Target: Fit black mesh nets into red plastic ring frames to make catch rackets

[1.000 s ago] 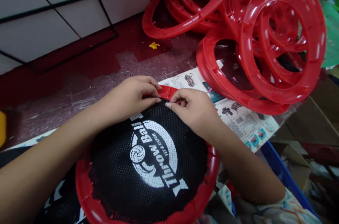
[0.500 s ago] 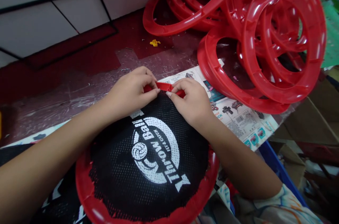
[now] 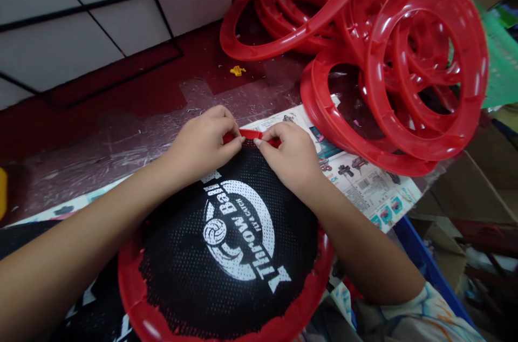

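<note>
A round black mesh (image 3: 174, 272) with a white "Throw Ball" print lies in front of me, set within a red plastic ring (image 3: 135, 299). At the ring's far edge my left hand (image 3: 208, 134) pinches the rim and mesh edge between thumb and fingers. Just to its right, my right hand (image 3: 289, 153) grips the same rim, its thumb pressed on the mesh edge. A short stretch of red rim shows between the two thumbs. What lies under the curled fingers is hidden.
Many loose red rings (image 3: 424, 142) are heaped at the back right. Beneath them lies a printed sheet (image 3: 360, 185). A small yellow piece (image 3: 237, 70) sits on the dark red table (image 3: 141, 83). A black wire frame (image 3: 162, 18) leans at the back left. More printed black mesh (image 3: 93, 304) lies under my left forearm.
Both hands keep their pinch on the ring's far edge, with the thumbs hardly moved. The strip of rim between them looks thinner and flatter. The view has shifted slightly.
</note>
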`<state>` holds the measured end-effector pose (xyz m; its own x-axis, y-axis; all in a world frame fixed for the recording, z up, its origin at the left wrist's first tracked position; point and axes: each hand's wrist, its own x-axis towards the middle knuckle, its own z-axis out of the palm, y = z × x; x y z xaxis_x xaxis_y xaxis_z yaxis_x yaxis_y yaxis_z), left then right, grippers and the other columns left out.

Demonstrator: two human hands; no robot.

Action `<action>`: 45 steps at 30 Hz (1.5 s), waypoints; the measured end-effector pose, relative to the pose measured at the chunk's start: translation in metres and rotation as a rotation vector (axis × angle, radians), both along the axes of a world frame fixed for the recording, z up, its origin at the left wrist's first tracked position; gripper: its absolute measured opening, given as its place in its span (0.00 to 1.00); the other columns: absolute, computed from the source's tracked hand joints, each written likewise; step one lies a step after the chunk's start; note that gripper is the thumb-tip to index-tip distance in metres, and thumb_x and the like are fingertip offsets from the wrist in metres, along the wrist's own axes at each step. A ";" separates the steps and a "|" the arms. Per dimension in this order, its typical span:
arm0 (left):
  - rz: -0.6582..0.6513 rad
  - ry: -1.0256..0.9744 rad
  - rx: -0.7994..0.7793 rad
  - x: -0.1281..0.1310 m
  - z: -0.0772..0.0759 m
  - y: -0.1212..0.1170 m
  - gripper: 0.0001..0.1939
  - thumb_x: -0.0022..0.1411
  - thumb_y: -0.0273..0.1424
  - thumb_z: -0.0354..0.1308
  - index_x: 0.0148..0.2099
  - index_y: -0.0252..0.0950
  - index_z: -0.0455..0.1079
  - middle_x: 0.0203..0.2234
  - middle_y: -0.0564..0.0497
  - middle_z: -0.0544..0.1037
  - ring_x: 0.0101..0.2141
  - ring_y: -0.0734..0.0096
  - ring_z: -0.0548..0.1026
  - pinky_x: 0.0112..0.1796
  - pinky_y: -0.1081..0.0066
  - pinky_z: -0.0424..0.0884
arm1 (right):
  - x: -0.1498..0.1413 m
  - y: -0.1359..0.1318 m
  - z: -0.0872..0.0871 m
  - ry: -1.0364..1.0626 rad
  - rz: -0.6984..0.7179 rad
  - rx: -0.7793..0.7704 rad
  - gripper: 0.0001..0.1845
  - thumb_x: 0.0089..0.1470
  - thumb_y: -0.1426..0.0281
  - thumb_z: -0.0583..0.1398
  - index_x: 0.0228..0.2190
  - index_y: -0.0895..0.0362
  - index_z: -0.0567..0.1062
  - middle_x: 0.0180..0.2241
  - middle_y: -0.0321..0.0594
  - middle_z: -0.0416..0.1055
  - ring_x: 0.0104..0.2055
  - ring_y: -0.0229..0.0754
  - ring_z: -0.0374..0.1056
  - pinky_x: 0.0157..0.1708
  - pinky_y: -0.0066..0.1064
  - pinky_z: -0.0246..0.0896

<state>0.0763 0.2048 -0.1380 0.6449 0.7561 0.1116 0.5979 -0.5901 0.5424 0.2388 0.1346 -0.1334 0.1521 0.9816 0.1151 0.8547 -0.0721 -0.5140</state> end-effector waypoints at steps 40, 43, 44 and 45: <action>-0.277 0.014 -0.047 -0.002 0.004 0.007 0.11 0.61 0.36 0.48 0.31 0.37 0.67 0.40 0.46 0.78 0.43 0.61 0.75 0.44 0.64 0.68 | 0.009 -0.016 0.011 0.053 0.110 0.013 0.09 0.52 0.75 0.60 0.22 0.58 0.73 0.31 0.40 0.68 0.36 0.40 0.65 0.36 0.31 0.59; -0.211 0.013 -0.043 0.000 0.005 0.005 0.10 0.60 0.36 0.47 0.29 0.38 0.64 0.37 0.46 0.79 0.40 0.60 0.75 0.40 0.65 0.68 | 0.008 -0.014 0.010 0.049 0.076 0.046 0.09 0.53 0.75 0.59 0.22 0.57 0.74 0.33 0.41 0.69 0.37 0.41 0.65 0.35 0.32 0.60; -0.191 0.010 -0.046 0.001 0.006 0.004 0.10 0.59 0.36 0.47 0.29 0.38 0.63 0.37 0.46 0.79 0.40 0.61 0.75 0.39 0.65 0.68 | 0.008 -0.014 0.009 0.041 0.070 0.053 0.09 0.53 0.75 0.59 0.22 0.57 0.74 0.33 0.41 0.70 0.37 0.41 0.65 0.36 0.32 0.60; -0.174 0.005 -0.048 0.002 0.006 0.004 0.10 0.59 0.36 0.47 0.28 0.38 0.63 0.37 0.46 0.79 0.39 0.61 0.76 0.38 0.65 0.68 | 0.008 -0.013 0.009 0.036 0.068 0.055 0.09 0.53 0.75 0.59 0.22 0.57 0.74 0.33 0.41 0.70 0.37 0.41 0.65 0.37 0.33 0.60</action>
